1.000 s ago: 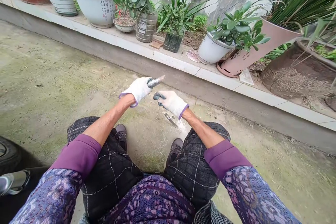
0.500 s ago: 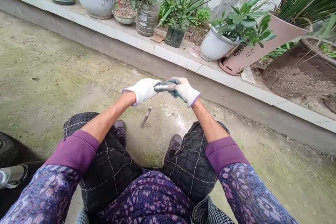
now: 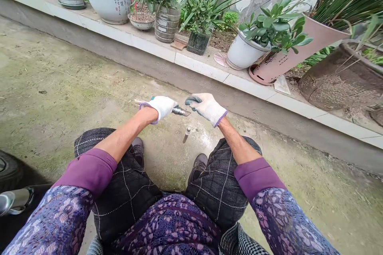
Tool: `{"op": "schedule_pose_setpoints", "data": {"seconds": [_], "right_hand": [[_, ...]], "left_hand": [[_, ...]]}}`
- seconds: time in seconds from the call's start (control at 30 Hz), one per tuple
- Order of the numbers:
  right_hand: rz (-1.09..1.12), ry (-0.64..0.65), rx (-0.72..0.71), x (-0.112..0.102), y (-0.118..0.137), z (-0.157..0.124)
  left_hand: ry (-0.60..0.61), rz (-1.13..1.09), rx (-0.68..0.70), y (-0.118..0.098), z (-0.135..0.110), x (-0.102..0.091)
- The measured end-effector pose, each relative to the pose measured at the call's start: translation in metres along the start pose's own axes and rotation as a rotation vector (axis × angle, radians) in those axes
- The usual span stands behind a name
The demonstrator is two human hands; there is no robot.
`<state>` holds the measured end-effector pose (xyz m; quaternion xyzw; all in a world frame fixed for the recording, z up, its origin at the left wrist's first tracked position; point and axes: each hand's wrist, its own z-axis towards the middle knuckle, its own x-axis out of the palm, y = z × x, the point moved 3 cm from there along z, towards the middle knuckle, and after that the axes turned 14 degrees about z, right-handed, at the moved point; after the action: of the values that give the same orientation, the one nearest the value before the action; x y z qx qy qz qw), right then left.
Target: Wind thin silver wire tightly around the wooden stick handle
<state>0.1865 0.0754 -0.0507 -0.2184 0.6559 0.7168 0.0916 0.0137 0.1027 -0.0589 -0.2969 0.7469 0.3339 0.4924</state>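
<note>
My left hand (image 3: 164, 107), in a white glove with a dark green palm, is closed around a wire-wrapped stick (image 3: 180, 110). Shiny silver winding shows right of the fist, ending in a dark slanted tip. A pale wooden end (image 3: 141, 102) sticks out left of the wrist. Gloved alike, my right hand (image 3: 206, 105) is a short gap away, its fingers curled together; anything in them is too small to make out. Below and between the hands is a short brown stick (image 3: 186, 134) with a pale band near its top. Whether it hangs or stands is unclear.
A low tiled ledge (image 3: 203, 65) crosses ahead, bearing several potted plants, including a white pot (image 3: 245, 52) and a tilted pink pot (image 3: 283, 61). My shoes (image 3: 199, 165) rest on mossy concrete (image 3: 74, 75). A black tyre (image 3: 10, 169) and a metal part (image 3: 14, 201) are at left.
My hands have come apart; the right has let go of the wire-wrapped stick's end. The left hand has turned, tipping that end downward. The short brown stick has shifted right and is more upright.
</note>
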Motion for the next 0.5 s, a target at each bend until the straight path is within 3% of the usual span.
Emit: {"op": "schedule_pose_setpoints", "data": {"seconds": [0.07, 0.13, 0.23, 0.3, 0.4, 0.5], "right_hand": [[0.033, -0.066, 0.016, -0.009, -0.008, 0.008], [0.081, -0.110, 0.069, -0.010, -0.014, 0.013], [0.146, -0.111, 0.133, 0.002, -0.015, 0.014], [0.129, -0.056, 0.113, 0.017, -0.009, 0.010], [0.025, 0.077, 0.013, 0.037, 0.003, 0.000], [0.012, 0.136, -0.004, 0.042, 0.010, -0.008]], "left_hand": [[-0.033, -0.077, 0.056, -0.005, -0.002, -0.006], [-0.148, -0.217, 0.060, -0.003, -0.004, -0.014], [-0.331, -0.435, 0.006, 0.010, -0.004, -0.023], [-0.381, -0.511, -0.083, 0.022, -0.002, -0.022], [-0.360, -0.444, -0.208, 0.032, 0.001, -0.016], [-0.237, -0.218, -0.230, 0.029, 0.002, -0.009]]}}
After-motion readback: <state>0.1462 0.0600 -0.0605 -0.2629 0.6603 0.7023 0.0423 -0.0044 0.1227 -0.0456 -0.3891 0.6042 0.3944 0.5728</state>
